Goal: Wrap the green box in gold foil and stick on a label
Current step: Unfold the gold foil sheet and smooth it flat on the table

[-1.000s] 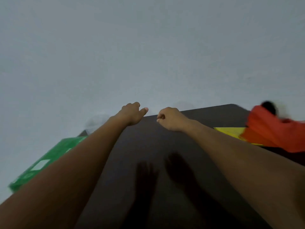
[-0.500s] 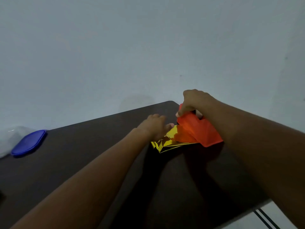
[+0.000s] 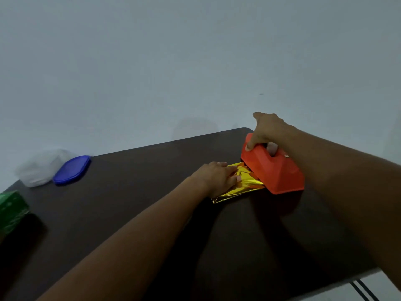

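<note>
Lying under flat left fingers [image 3: 227, 170], gold foil [image 3: 243, 187]; right fingers [image 3: 251, 144] gripping the orange tape dispenser [image 3: 275, 170] beside it.

- gold foil [image 3: 240, 186]: shiny yellow-gold, crinkled reflections
- tape dispenser [image 3: 274, 168]: solid orange-red
- green box [image 3: 12, 210]: green, faint lighter dotted print
- container lid [image 3: 72, 169]: blue
- container [image 3: 39, 168]: translucent white
- bench [image 3: 134, 192]: dark brown
- wall [image 3: 173, 61]: pale grey

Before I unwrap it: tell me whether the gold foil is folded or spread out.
Folded: the gold foil lies as a small creased packet, the left hand flat on it, one end under the orange tape dispenser.
</note>
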